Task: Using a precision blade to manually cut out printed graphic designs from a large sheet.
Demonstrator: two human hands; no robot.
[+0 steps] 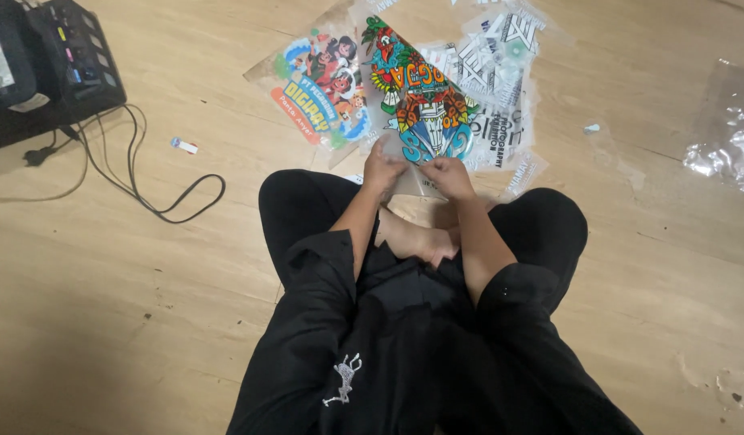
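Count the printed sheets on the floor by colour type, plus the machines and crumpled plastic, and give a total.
Full-colour printed sheets: 2
Black-and-white printed sheets: cannot tell exactly, overlapping; at least 2
Black machine: 1
Crumpled clear plastic: 1
Total: at least 6

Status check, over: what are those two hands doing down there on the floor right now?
Left hand and right hand both pinching the near corner of the colourful printed sheet. Sheet lies on other printed sheets. Nothing blocking the hands.
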